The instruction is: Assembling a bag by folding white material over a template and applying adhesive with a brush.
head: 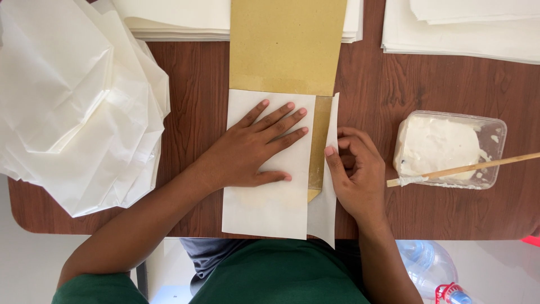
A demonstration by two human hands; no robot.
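My left hand lies flat, fingers spread, on a white sheet of paper folded over a brown cardboard piece on the wooden table. My right hand rests at the sheet's right edge, fingers curled, thumb pressing the white flap beside an exposed brown strip. Neither hand lifts anything.
A heap of crumpled white paper fills the left. Stacks of white sheets lie at the back, with another paper stack at the right. A clear tub of white paste with a wooden stick stands right. A plastic bottle lies below the table edge.
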